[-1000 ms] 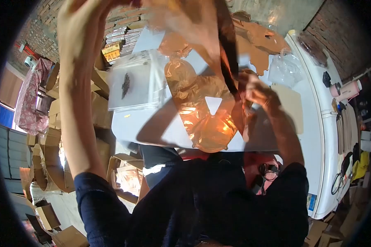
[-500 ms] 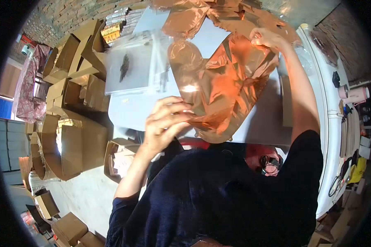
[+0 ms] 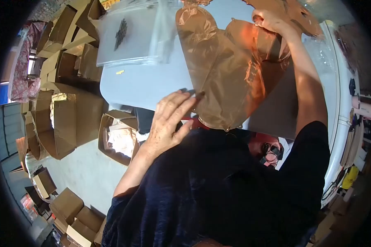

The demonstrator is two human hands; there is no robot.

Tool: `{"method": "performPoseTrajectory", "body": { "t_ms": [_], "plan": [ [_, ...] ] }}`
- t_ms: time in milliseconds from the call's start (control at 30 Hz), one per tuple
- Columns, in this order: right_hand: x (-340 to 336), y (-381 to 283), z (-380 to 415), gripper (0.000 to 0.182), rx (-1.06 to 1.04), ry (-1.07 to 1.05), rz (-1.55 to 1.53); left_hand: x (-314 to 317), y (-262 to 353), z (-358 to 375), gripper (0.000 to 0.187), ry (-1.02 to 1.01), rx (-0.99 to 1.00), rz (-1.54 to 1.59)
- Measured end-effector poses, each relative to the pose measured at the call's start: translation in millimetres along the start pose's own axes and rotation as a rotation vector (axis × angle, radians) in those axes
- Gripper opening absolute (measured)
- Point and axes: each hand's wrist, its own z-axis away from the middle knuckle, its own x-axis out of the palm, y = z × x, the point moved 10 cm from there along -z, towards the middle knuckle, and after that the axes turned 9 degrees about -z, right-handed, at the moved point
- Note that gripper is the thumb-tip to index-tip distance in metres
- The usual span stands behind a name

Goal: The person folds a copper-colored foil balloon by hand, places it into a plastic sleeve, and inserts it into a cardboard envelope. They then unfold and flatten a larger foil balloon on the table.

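A flat, copper-coloured foil balloon with two rounded lobes lies over the table's front edge, its lower end near my body. My right hand is closed on its upper right edge, with the fingers curled in. Along the balloon's lower left edge, my left hand hovers with fingers stretched and slightly apart, fingertips right at the foil. More copper foil lies behind my right hand at the back of the table.
Clear plastic bags are stacked at the table's back left, with a small yellow scrap in front. Open cardboard boxes stand on the left, and one smaller box sits by the table corner. A white pipe runs along the right.
The foil balloon has been spread flatter and smoother. My left hand has come off the lower foil and opened at its left edge. My right hand keeps its hold; the view has shifted.
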Motion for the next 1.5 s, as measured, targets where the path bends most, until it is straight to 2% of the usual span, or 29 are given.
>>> {"method": "performPoseTrajectory", "body": {
  "t_ms": [100, 267, 333, 467, 567, 633, 733, 833, 933, 1133, 1200, 1333, 1367, 1500],
  "plan": [
    [2.3, 7.2, -1.8, 0.022, 0.048, -0.059, -0.012, 2.1, -13.1, 7.6, 0.053, 0.051, -0.150, -0.162],
    [2.2, 10.5, 4.2, 0.017, 0.149, -0.149, -0.132, 18.1, -10.3, 10.5, 0.040, 0.031, -0.104, -0.162],
    [-0.8, 19.5, 3.1, 0.014, 0.127, -0.136, -0.065, 23.0, -8.7, 11.3, 0.039, -0.001, -0.084, -0.190],
    [-3.3, 29.5, 3.2, 0.014, 0.086, -0.142, -0.085, 24.6, -11.1, 12.6, 0.042, 0.017, -0.096, -0.146],
    [-8.2, 19.9, 3.9, 0.016, 0.068, -0.120, -0.027, 29.7, -12.6, 14.1, 0.043, 0.014, -0.109, -0.156],
    [-16.8, -19.4, 10.3, 0.021, 0.105, -0.112, 0.029, 33.0, -12.4, 14.2, 0.043, 0.012, -0.118, -0.170],
    [-11.8, -26.2, 7.5, 0.024, 0.119, -0.142, -0.095, 38.8, -8.1, 14.9, 0.045, 0.032, -0.117, -0.190],
    [-11.3, -31.0, 3.3, 0.022, 0.058, -0.084, -0.048, 42.8, -1.8, 13.3, 0.045, 0.044, -0.088, -0.217],
    [-13.1, -37.0, 4.2, 0.024, 0.082, -0.077, -0.024, 44.9, -1.1, 12.8, 0.042, 0.055, -0.061, -0.244],
    [-8.1, -21.9, 1.8, 0.028, 0.085, -0.073, -0.073, 39.4, -1.2, 12.4, 0.036, 0.072, -0.043, -0.204],
    [6.6, 0.4, -10.2, 0.023, 0.105, -0.116, -0.108, 38.5, 0.0, 11.9, 0.035, 0.074, -0.038, -0.196],
    [-0.2, -12.7, -6.6, 0.024, -0.049, -0.003, -0.070, 38.7, 7.3, 10.7, 0.032, 0.085, 0.025, -0.236],
    [0.9, -12.8, -5.9, 0.024, 0.019, -0.040, -0.100, 40.4, 8.3, 10.8, 0.031, 0.079, 0.043, -0.238],
    [3.4, -2.6, -6.7, 0.017, 0.080, -0.003, -0.170, 46.0, 8.8, 11.5, 0.036, 0.071, 0.115, -0.229]
  ]
}}
